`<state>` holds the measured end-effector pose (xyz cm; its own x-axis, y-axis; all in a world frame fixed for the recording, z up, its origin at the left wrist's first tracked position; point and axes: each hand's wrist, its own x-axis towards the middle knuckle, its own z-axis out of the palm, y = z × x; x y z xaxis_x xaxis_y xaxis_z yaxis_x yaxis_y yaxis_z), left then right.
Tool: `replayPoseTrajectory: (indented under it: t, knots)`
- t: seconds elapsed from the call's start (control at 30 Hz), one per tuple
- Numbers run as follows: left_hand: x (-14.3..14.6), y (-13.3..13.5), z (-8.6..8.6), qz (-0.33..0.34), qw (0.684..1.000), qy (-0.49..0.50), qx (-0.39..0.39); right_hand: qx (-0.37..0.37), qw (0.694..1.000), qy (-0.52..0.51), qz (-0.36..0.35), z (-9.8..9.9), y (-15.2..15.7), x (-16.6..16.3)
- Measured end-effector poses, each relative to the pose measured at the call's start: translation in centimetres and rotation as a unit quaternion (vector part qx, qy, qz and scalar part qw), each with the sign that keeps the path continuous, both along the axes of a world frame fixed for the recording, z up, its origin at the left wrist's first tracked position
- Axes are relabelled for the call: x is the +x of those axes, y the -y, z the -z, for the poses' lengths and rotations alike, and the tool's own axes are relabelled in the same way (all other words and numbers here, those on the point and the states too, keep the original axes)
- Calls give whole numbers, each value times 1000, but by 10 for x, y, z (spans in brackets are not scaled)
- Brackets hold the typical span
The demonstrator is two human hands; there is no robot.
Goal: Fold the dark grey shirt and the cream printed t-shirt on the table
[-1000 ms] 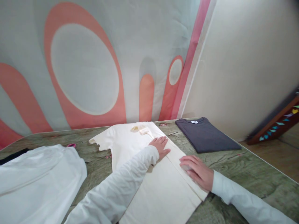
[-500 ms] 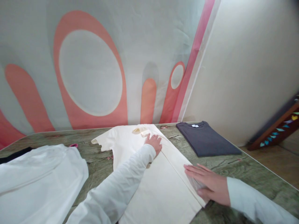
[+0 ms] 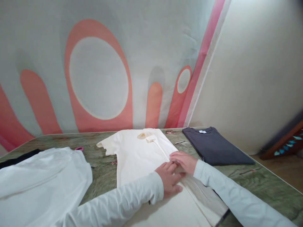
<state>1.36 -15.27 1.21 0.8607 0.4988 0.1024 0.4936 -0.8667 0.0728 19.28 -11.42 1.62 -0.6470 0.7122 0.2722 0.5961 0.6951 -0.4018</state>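
The cream T-shirt (image 3: 134, 157) lies under both hands, reaching farther left, near and far — left hand (image 3: 169, 179) loosely spread on it, right hand (image 3: 184, 161) against its fingertips, farther right; whether that pinches cloth, I cannot tell.

A dark shirt (image 3: 216, 148) lies folded at the table's (image 3: 260, 186) far right corner, collar by the far edge. Near the left edge spreads a white cloth (image 3: 42, 186), black cloth (image 3: 21, 158) and a pink thing (image 3: 79, 148) showing past it. A patterned backdrop (image 3: 139, 41) rises behind the far edge.
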Motion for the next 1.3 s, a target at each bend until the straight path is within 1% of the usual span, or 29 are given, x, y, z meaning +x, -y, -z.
replayPoseTrajectory:
  t: [0.13, 0.27, 0.4, 0.5, 0.57, 0.63, 0.77, 0.87, 0.93, 0.97, 1.07, 1.13, 1.2, 1.3]
  knots:
    - [-16, 15, -7, 23, 999, 6, -29, 27, 998, 47, 14, 7, 10, -3]
    - [-30, 28, -17, 45, 997, 8, -55, 47, 994, 90, 50, 9, 38, -11]
    - [-46, 44, -32, 67, 995, 12, -76, 45, 991, 103, 69, 2, 72, -26]
    - [-56, 54, -45, 75, 992, 14, -98, 16, 995, 89, 49, -7, 82, -33]
    - [-56, 56, -50, 65, 992, 10, -109, -8, 997, 69, 22, -10, 78, -35]
    - [-50, 54, -51, 31, 994, 0, -108, -17, 999, 38, 1, -8, 70, -35]
    - [-32, 46, -40, -73, 993, -24, -85, -16, 999, -29, -11, 5, 56, -35]
    - [-24, 46, -33, -120, 988, -40, -86, 3, 999, -35, -30, 17, 47, -31]
    - [-23, 48, -33, -126, 986, -54, -94, 26, 999, -12, -27, 23, 35, -21]
    - [-24, 49, -35, -125, 986, -58, -97, 36, 999, 5, -12, 26, 26, -13]
    - [-27, 49, -40, -109, 988, -63, -94, 61, 994, 42, 79, 32, -5, 16]
    - [-29, 44, -43, -94, 989, -63, -92, 70, 989, 28, 127, 33, -21, 32]
    - [-29, 35, -42, -84, 991, -62, -89, 70, 987, -5, 147, 30, -26, 38]
    - [-25, 18, -36, -84, 993, -43, -66, 65, 987, -58, 134, 18, -15, 26]
